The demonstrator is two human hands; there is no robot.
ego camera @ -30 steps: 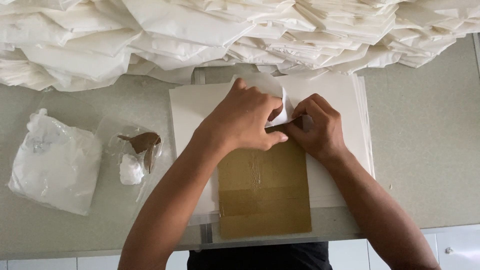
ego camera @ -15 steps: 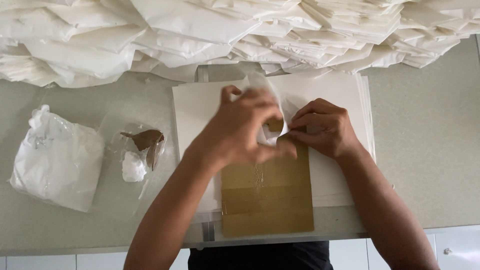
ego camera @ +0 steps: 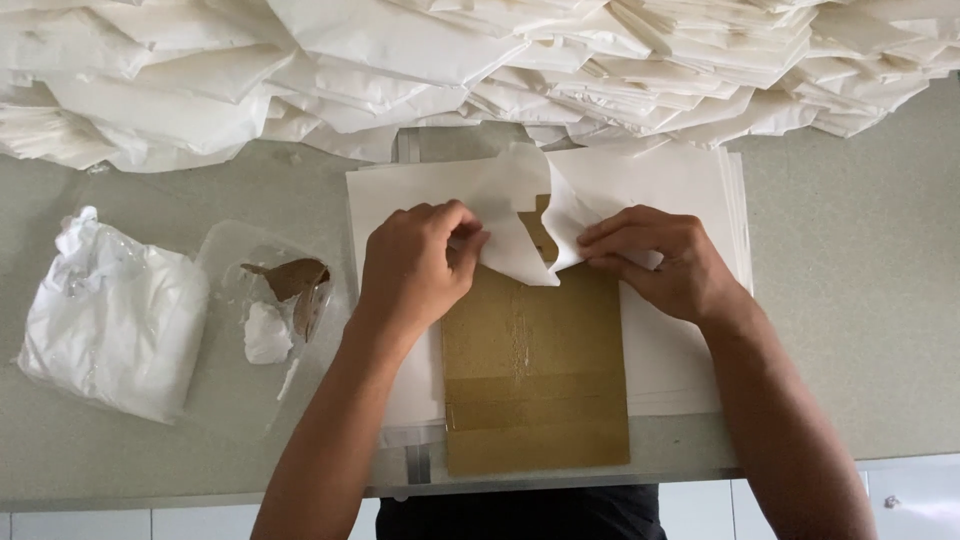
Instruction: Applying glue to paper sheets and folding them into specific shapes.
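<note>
Mid-fold: left hand (ego camera: 410,265) and right hand (ego camera: 660,262) each pinch the white paper sheet (ego camera: 520,215) over the cardboard piece (ego camera: 535,370); creasing likely follows.

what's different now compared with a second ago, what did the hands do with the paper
The left hand moved left, off the right hand, and both now pinch the thin white paper sheet, whose flaps stand lifted apart over the brown cardboard rectangle. A second ago the hands pressed it flat, close together. The cardboard, the white paper stack beneath and the white plastic bag stayed put.
</note>
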